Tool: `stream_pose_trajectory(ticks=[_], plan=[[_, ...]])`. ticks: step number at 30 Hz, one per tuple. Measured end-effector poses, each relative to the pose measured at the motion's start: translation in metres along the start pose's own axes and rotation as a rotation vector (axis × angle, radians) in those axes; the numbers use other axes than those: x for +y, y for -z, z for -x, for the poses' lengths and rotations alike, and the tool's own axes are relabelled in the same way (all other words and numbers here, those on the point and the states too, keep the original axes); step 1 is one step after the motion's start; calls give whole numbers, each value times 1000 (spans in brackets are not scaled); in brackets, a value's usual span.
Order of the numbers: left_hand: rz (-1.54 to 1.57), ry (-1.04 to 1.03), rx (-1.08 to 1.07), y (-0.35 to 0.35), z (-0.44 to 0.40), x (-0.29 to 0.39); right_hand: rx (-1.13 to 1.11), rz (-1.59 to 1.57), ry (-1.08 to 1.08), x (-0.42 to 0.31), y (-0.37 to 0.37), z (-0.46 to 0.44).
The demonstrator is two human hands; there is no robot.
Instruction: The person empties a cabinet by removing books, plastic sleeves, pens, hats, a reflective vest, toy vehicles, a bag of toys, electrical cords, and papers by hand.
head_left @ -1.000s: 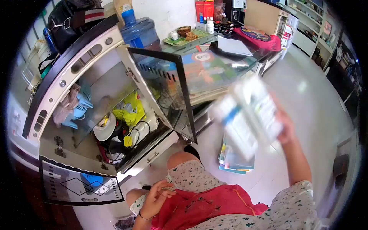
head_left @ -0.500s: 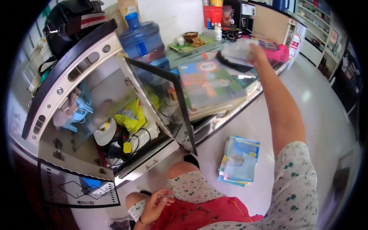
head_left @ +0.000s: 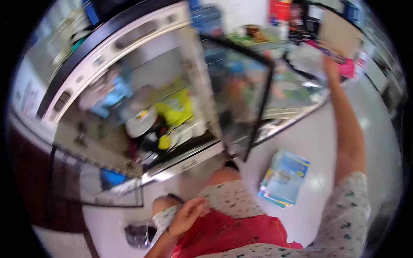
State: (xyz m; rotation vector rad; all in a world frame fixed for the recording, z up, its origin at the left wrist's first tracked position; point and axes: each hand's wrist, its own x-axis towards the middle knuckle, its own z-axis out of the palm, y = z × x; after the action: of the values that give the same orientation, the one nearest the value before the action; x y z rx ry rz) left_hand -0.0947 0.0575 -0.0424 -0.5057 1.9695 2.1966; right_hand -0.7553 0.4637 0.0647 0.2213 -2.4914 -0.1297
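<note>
My right arm stretches to the far end of the glass-topped cabinet. There my right hand is at a colourful flat item, just right of a whitish clear plastic bundle; blur hides its fingers and whether they grip anything. Low over my lap, my left hand has its fingers curled together above the red cloth. Whatever may be in them is hidden. On the floor between my legs and right arm lies a stack of books.
An open glass door juts from the cabinet before me. Inside are a yellow bag, a white round item and a blue plastic item. A water jug stands behind, and a dark bundle lies on the floor.
My view has swung left and blurred. The plastic bundle that was under my right hand now lies left of it, as the hand has shifted to the colourful item. My left hand stays over my lap.
</note>
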Motion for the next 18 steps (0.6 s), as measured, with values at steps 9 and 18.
stream_pose_trajectory(ticks=[9, 18], plan=[[45, -82, 99, 37, -8, -3, 333, -1208, 337, -182, 281, 273], [122, -92, 192, 106, -70, 11, -325, -1377, 1002, -348, 249, 402]])
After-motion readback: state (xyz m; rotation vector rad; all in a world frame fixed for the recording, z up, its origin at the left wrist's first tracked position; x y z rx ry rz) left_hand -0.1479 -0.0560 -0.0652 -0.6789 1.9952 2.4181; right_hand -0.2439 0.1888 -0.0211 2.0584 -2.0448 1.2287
